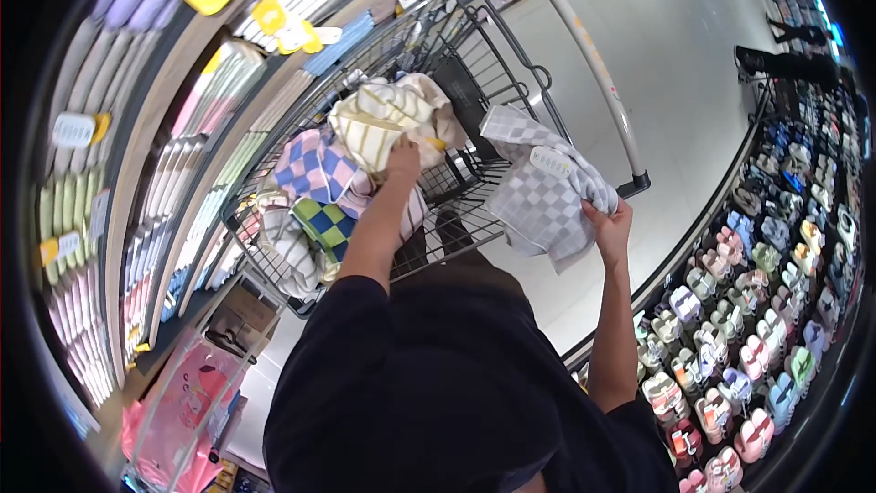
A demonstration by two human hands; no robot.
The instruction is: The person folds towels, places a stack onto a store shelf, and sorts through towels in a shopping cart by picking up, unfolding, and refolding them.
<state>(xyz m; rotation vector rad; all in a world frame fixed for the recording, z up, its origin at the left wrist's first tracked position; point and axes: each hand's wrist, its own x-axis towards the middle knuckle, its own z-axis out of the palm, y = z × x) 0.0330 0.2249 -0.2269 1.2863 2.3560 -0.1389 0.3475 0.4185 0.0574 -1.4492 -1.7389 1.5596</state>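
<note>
A grey and white checked towel [538, 205] with a white tag hangs from my right hand [610, 224], whose fingers pinch its edge to the right of the cart. My left hand [404, 160] reaches into the wire shopping cart [456, 260] and rests on a cream towel with yellow-brown stripes [365, 123]; its fingertips are partly hidden in the cloth. Beside it in the cart lie a pink and blue checked towel [315, 164], a green and navy checked towel [327, 226] and a whitish striped towel [290, 251], all loosely crumpled.
Shelves of folded towels [173, 183] run along the left. Racks of slippers [721, 347] line the right side. The cart's handle bar [589, 55] crosses the upper aisle floor [662, 27]. A person's dark-clothed leg [789, 66] shows at upper right. A pink bag [187, 402] is at lower left.
</note>
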